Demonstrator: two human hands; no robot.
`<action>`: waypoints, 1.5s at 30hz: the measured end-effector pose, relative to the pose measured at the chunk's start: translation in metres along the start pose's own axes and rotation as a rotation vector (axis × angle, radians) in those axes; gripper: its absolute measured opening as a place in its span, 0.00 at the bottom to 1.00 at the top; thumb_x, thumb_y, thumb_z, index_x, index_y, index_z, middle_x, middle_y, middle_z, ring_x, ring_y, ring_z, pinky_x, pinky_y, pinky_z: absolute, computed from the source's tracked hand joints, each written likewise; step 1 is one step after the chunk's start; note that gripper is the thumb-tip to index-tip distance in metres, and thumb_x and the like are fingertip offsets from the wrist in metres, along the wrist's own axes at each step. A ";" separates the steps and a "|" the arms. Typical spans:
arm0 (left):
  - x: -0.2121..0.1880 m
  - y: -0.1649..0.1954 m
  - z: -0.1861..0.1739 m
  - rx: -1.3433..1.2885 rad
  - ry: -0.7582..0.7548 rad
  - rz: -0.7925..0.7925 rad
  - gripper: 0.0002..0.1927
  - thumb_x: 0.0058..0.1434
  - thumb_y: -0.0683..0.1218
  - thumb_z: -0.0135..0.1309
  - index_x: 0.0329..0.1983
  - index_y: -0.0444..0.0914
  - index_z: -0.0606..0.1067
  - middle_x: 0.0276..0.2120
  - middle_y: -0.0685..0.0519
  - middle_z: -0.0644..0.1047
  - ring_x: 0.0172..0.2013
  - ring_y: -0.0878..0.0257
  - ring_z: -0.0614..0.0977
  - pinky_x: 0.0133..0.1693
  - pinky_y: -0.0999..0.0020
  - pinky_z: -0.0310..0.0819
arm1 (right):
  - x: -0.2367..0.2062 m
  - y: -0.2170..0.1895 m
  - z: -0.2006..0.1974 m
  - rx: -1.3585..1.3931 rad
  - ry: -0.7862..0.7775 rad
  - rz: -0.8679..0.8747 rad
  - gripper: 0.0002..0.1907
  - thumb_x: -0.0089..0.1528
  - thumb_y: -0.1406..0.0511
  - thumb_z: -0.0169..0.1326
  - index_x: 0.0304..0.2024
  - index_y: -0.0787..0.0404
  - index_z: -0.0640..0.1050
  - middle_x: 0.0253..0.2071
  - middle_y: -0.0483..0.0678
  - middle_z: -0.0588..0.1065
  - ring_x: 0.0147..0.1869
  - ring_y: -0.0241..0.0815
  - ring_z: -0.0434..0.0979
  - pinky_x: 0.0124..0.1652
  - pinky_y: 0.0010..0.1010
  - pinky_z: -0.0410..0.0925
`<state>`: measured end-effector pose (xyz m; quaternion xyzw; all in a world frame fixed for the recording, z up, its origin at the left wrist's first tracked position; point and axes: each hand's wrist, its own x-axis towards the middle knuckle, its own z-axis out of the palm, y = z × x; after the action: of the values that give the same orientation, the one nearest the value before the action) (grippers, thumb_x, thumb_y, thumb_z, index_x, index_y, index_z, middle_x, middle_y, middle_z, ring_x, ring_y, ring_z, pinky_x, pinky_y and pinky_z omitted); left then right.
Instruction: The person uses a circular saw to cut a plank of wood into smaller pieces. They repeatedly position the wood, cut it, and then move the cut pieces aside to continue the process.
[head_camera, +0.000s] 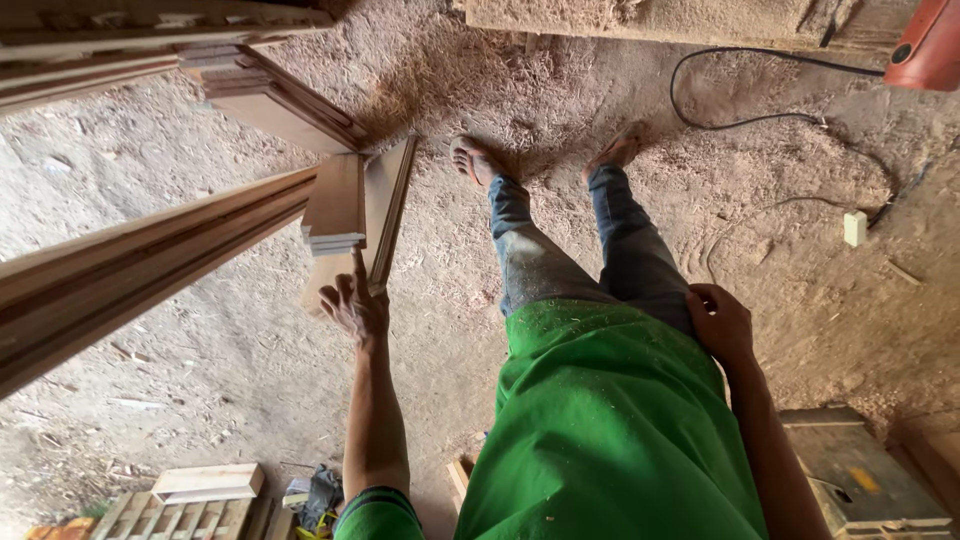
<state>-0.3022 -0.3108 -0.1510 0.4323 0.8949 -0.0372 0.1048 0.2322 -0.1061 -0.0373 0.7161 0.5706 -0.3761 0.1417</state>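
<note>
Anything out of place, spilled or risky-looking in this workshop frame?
Yes. Sawdust and shavings cover the floor, and the person's bare feet stand in them. A black power cable snakes loose across the floor just beyond the feet. The left hand reaches toward stacked wooden boards leaning unevenly; the right hand rests on the hip.

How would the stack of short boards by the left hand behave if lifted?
The stack of short boards looks rigid, probably hefty as a bundle. Loose layers with stepped ends could slide apart. The left hand reaches toward them.
</note>
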 end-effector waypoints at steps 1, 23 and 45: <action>0.002 0.000 0.003 0.020 -0.002 -0.008 0.42 0.64 0.58 0.64 0.79 0.61 0.58 0.34 0.57 0.73 0.36 0.55 0.65 0.39 0.56 0.60 | 0.002 0.000 -0.001 0.000 -0.005 -0.002 0.16 0.66 0.58 0.57 0.51 0.58 0.82 0.46 0.51 0.82 0.46 0.47 0.83 0.48 0.39 0.73; 0.121 0.014 -0.040 0.067 0.015 0.000 0.55 0.50 0.52 0.73 0.79 0.60 0.56 0.32 0.52 0.74 0.40 0.51 0.66 0.41 0.55 0.61 | -0.010 -0.002 -0.003 0.108 0.041 0.097 0.18 0.65 0.57 0.57 0.53 0.59 0.82 0.48 0.53 0.82 0.51 0.48 0.83 0.51 0.40 0.73; 0.181 0.061 -0.052 -0.008 0.019 0.108 0.31 0.68 0.40 0.60 0.73 0.57 0.71 0.59 0.55 0.76 0.71 0.34 0.60 0.69 0.30 0.55 | 0.006 -0.057 -0.005 0.051 -0.011 0.084 0.20 0.65 0.54 0.55 0.55 0.56 0.82 0.50 0.53 0.82 0.52 0.51 0.83 0.52 0.43 0.74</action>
<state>-0.3720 -0.1256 -0.1385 0.4800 0.8712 -0.0239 0.1000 0.1819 -0.0816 -0.0250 0.7408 0.5294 -0.3883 0.1423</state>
